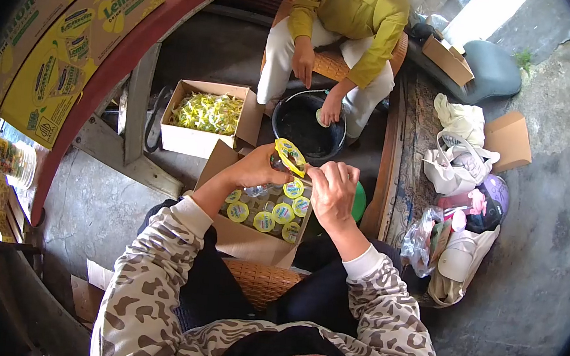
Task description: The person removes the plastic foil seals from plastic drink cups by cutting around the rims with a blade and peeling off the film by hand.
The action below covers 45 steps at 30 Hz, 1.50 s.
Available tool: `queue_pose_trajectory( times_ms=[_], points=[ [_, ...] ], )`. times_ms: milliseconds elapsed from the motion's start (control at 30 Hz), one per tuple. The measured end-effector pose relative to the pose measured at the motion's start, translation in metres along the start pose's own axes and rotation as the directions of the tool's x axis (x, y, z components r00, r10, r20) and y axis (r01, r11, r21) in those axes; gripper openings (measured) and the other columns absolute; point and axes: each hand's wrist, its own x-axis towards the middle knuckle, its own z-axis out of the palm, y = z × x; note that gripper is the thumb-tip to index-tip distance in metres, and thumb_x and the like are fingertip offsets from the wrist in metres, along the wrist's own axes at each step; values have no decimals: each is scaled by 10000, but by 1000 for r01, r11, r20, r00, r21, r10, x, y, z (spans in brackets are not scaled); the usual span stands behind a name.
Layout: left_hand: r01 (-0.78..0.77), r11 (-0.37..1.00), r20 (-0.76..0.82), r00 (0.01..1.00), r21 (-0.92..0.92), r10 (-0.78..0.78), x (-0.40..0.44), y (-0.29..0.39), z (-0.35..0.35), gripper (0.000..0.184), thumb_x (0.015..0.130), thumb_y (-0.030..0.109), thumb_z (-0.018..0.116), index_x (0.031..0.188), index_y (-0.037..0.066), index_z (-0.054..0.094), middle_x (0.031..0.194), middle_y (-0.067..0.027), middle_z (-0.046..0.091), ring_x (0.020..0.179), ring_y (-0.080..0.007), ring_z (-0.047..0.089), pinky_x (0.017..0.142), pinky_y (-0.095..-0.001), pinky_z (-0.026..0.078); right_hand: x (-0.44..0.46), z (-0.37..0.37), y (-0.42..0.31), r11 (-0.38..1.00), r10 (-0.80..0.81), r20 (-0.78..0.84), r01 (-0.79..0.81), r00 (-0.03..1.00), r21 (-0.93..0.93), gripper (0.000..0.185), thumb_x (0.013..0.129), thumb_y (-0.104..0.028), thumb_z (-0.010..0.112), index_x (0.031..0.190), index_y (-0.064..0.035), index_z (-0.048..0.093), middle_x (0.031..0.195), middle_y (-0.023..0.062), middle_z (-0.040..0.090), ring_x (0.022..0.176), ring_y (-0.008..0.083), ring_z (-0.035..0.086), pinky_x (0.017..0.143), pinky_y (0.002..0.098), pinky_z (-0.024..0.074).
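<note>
My left hand grips a lemon drink cup by its side, with the yellow printed lid tilted up. Close beside the lid's near edge is my right hand, its fingers pinched together. What they hold, if anything, is too small to make out. Below both hands stands an open cardboard box with several yellow-lidded cups upright in it. Part of that box is hidden by my left hand and wrist.
Opposite sits a person in a yellow top, a hand over a black bucket. A box of yellow-and-white strips stands left of the bucket. Lemon drink cartons lie upper left; bags and a white cap lie right.
</note>
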Motion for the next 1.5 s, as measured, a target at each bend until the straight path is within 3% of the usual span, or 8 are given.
queue_pose_trajectory(
  times_ms=[133,233,567,767,1000,1167,1233,1500],
  points=[
    [6,999,17,1000,-32,-6,0,2,0,505,732,147,814,1169,16,598,1058,-56,674,989,-156,616,945,-319,475,3,4,2,967,196,9,-195,980,164,158,741,-6,695,862,-107,693,820,21,553,794,223,564,762,377,398],
    [-111,994,-67,991,19,112,4,-4,1,518,732,170,816,1178,25,594,1083,-62,671,1001,-156,616,943,-316,475,1,13,12,749,464,182,-493,867,442,144,768,31,693,846,-91,695,799,36,578,788,246,567,752,380,404],
    [-129,967,-147,976,218,163,2,7,-5,514,751,210,806,1186,2,628,1042,-84,702,965,-145,640,886,-309,502,6,-7,8,980,160,19,-161,987,117,179,748,-24,725,899,-117,700,801,2,528,797,203,555,773,378,396],
    [70,997,-53,996,-21,-71,-2,9,-3,488,765,162,776,1191,-1,602,1059,-67,677,898,-131,637,833,-292,518,6,-6,1,1000,7,1,-7,1000,21,199,759,-50,689,947,-113,686,796,8,506,794,203,549,772,393,396],
    [33,995,-26,999,-92,-36,-4,10,3,467,787,156,788,1188,16,593,1030,-43,660,883,-106,602,779,-272,503,6,3,7,948,232,40,-235,972,215,131,754,-42,719,858,-118,693,793,16,518,788,210,551,766,376,394],
    [-48,999,-63,997,3,48,0,7,0,490,775,184,809,1185,20,597,1060,-49,671,928,-115,609,814,-276,504,10,-10,8,988,101,48,-106,994,113,149,749,-68,720,885,-125,697,803,8,521,803,204,550,775,384,394],
    [102,994,10,995,-41,-102,-2,9,0,508,772,202,812,1194,17,598,1086,-55,678,950,-126,620,845,-282,507,6,-11,6,1000,6,76,-7,997,8,197,748,-87,696,942,-118,693,830,7,521,830,203,550,787,391,398],
    [130,979,73,990,-157,-119,-2,-3,-2,415,797,205,801,1121,22,616,1010,-52,685,863,-111,641,761,-277,528,1,-2,1,1000,8,27,-8,1000,15,213,728,-73,697,938,-108,685,847,17,526,837,208,555,789,389,405]
  ],
)
